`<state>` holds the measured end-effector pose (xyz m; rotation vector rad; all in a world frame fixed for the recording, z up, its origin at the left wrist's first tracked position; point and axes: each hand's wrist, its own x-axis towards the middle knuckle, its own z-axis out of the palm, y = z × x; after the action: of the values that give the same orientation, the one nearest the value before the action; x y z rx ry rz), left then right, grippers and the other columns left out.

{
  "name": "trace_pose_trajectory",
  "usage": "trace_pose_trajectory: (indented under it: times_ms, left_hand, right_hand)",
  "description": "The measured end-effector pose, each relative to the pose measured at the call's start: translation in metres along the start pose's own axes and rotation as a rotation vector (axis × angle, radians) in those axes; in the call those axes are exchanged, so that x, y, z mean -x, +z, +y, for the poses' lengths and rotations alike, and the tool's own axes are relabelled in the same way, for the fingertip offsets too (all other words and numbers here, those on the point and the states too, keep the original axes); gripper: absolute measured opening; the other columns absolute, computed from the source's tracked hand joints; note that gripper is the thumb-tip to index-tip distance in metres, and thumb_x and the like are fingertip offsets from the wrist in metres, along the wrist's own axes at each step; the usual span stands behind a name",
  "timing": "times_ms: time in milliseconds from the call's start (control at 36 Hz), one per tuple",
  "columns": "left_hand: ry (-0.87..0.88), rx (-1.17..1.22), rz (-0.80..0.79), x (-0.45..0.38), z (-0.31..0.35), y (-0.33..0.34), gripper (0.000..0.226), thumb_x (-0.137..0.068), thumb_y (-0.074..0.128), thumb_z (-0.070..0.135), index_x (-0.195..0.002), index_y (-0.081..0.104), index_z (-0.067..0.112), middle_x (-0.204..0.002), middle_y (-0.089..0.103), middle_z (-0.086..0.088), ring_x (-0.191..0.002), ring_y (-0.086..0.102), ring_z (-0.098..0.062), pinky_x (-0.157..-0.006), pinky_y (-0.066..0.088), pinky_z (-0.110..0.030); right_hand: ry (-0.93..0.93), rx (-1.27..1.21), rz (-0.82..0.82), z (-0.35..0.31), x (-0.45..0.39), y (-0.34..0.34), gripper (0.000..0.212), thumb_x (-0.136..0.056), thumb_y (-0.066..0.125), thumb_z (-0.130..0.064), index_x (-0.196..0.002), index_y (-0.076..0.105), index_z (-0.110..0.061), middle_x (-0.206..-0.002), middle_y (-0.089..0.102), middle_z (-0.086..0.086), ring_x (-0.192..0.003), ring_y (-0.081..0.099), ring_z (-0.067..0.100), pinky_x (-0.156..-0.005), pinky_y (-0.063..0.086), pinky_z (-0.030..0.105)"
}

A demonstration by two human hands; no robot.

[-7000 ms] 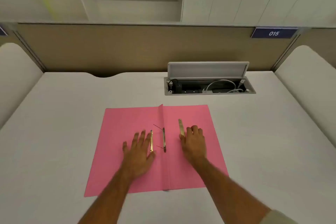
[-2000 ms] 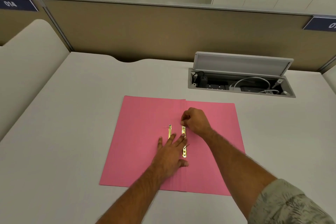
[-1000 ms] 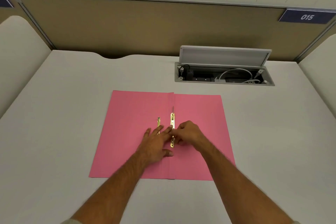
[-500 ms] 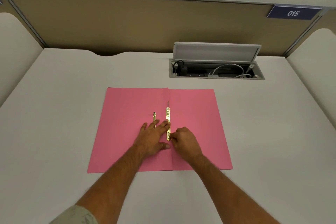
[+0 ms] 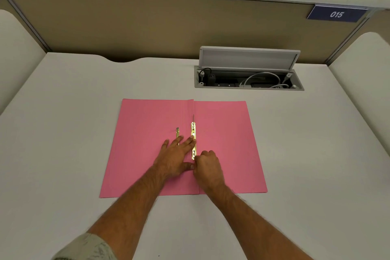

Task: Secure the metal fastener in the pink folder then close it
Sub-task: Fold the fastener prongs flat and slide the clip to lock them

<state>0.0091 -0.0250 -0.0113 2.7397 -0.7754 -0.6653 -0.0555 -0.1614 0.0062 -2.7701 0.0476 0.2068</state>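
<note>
A pink folder [image 5: 223, 143] lies open and flat on the white desk. Along its centre fold sits a brass fastener bar [image 5: 193, 133], with a thin prong sticking out past its far end. A second, shorter brass strip [image 5: 177, 132] lies just to the left on the left flap. My left hand [image 5: 175, 158] rests flat on the folder, fingers spread, its index fingertip pressing the bar's middle and other fingers covering the near part of the short strip. My right hand [image 5: 207, 167] is curled at the bar's near end, fingertips pinching there.
An open cable box [image 5: 249, 79] with a raised grey lid, plugs and white cables is sunk into the desk behind the folder. A tan partition with a blue "015" plate [image 5: 336, 14] runs along the back. Padded side panels flank the desk.
Over the last second my right hand has slid down the bar toward me to its near end. My left hand has stayed flat on the folder, pressing the bar.
</note>
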Motion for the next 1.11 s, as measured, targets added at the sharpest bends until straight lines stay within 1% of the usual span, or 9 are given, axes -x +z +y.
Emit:
trace_pose_trajectory:
  times_ms: [139, 306, 361, 444, 500, 583, 750, 944, 1111]
  left_hand:
    - [-0.003, 0.017, 0.001, 0.002, 0.003, -0.002, 0.089, -0.093, 0.059, 0.054, -0.162, 0.006, 0.032, -0.17, 0.002, 0.013, -0.157, 0.002, -0.021, -0.124, 0.004, -0.056]
    - [-0.003, 0.008, -0.001, 0.005, 0.005, -0.005, 0.086, -0.094, 0.057, 0.05, -0.162, 0.007, 0.031, -0.17, 0.001, 0.013, -0.157, 0.002, -0.02, -0.125, 0.004, -0.056]
    - [-0.003, 0.006, 0.0, 0.004, 0.005, -0.005, 0.086, -0.094, 0.057, 0.051, -0.162, 0.007, 0.031, -0.17, 0.002, 0.013, -0.157, 0.002, -0.021, -0.124, 0.004, -0.057]
    - [-0.003, 0.001, 0.0, 0.004, 0.004, -0.005, 0.087, -0.094, 0.056, 0.054, -0.162, 0.007, 0.031, -0.17, 0.002, 0.013, -0.157, 0.003, -0.021, -0.124, 0.005, -0.057]
    - [0.0, 0.005, 0.002, 0.004, 0.004, -0.005, 0.088, -0.093, 0.056, 0.056, -0.162, 0.008, 0.031, -0.17, 0.003, 0.013, -0.157, 0.003, -0.021, -0.124, 0.005, -0.057]
    - [0.003, 0.007, 0.002, 0.004, 0.004, -0.005, 0.089, -0.092, 0.057, 0.056, -0.162, 0.007, 0.031, -0.17, 0.002, 0.013, -0.157, 0.003, -0.021, -0.124, 0.005, -0.057]
    - [0.006, 0.012, -0.002, 0.002, 0.002, -0.004, 0.092, -0.09, 0.056, 0.062, -0.161, 0.007, 0.031, -0.17, 0.002, 0.013, -0.157, 0.002, -0.02, -0.124, 0.005, -0.057]
    - [0.002, 0.027, -0.001, 0.001, 0.001, -0.003, 0.095, -0.088, 0.057, 0.065, -0.161, 0.006, 0.032, -0.17, 0.001, 0.013, -0.157, 0.002, -0.02, -0.124, 0.003, -0.057]
    - [0.001, 0.027, -0.003, -0.001, 0.001, -0.001, 0.096, -0.088, 0.058, 0.065, -0.161, 0.006, 0.032, -0.17, 0.0, 0.013, -0.157, 0.001, -0.02, -0.124, 0.003, -0.057]
  right_hand:
    - [-0.026, -0.029, -0.008, -0.002, -0.001, 0.002, 0.027, -0.094, 0.053, -0.01, -0.109, 0.071, 0.004, -0.098, 0.07, 0.021, -0.095, 0.058, 0.036, -0.079, 0.048, 0.044]
    - [0.035, -0.146, -0.015, -0.003, -0.003, -0.002, 0.026, -0.096, 0.05, -0.009, -0.106, 0.072, 0.0, -0.098, 0.069, 0.019, -0.095, 0.058, 0.032, -0.074, 0.042, 0.036]
    - [0.055, -0.19, -0.021, -0.002, -0.005, -0.001, 0.024, -0.094, 0.053, -0.01, -0.102, 0.074, 0.0, -0.094, 0.071, 0.018, -0.087, 0.058, 0.032, -0.068, 0.038, 0.032]
    - [0.088, -0.262, -0.032, 0.0, -0.008, -0.003, 0.02, -0.09, 0.059, -0.01, -0.095, 0.076, -0.001, -0.088, 0.074, 0.018, -0.07, 0.051, 0.026, -0.064, 0.036, 0.028]
    - [0.093, -0.284, -0.036, 0.002, -0.008, -0.004, 0.02, -0.09, 0.06, -0.01, -0.093, 0.077, -0.001, -0.086, 0.074, 0.019, -0.067, 0.05, 0.025, -0.063, 0.035, 0.028]
    - [0.067, -0.281, -0.032, 0.004, -0.007, -0.004, 0.022, -0.092, 0.059, -0.012, -0.098, 0.078, -0.003, -0.088, 0.074, 0.016, -0.071, 0.056, 0.026, -0.064, 0.039, 0.03]
    - [-0.072, -0.14, -0.053, 0.009, -0.003, -0.002, 0.024, -0.097, 0.057, -0.019, -0.106, 0.077, -0.009, -0.096, 0.07, 0.013, -0.094, 0.056, 0.028, -0.077, 0.048, 0.039]
    - [-0.143, -0.115, -0.105, 0.017, -0.006, -0.01, 0.024, -0.094, 0.058, -0.011, -0.107, 0.077, -0.01, -0.1, 0.074, 0.01, -0.097, 0.058, 0.026, -0.08, 0.051, 0.037]
    - [-0.083, -0.217, -0.052, 0.021, -0.005, -0.013, 0.022, -0.09, 0.06, -0.008, -0.102, 0.079, -0.01, -0.097, 0.079, 0.008, -0.087, 0.068, 0.024, -0.085, 0.054, 0.036]
